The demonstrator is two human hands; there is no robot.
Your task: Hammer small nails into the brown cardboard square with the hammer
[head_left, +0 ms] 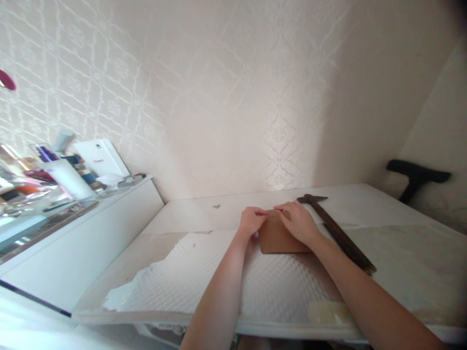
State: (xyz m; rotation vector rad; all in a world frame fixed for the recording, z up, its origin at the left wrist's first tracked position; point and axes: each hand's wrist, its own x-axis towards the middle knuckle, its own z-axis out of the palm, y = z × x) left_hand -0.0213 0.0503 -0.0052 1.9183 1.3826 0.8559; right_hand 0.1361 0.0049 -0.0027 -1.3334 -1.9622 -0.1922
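A brown leather-like panel (279, 238) is held by both hands just right of the frame's centre, in the lower half. Its upper edge is pinched toward the left corner by the left hand (252, 219), with the thumb and fingers brought together; the same edge is pinched farther right by the right hand (299, 221), by which the panel's right part is largely covered. A row of small holes is seen along this edge, between the fingertips. The lower left corner is rounded.

The panel is positioned above a white quilted sheet (171, 272), which is spread on a white surface (182, 216); whether the two are in contact cannot be determined. A hammer (339, 233) is laid diagonally to the right of the right hand, its head directed toward the back of the surface and its wooden handle toward the lower right. A small dark fragment (216, 206) is located left of the hands. At the frame's left, a white cabinet (83, 233) is topped with a white cylindrical container (71, 180) and a white box (102, 158). Patterned wallpaper (219, 97) is seen behind.
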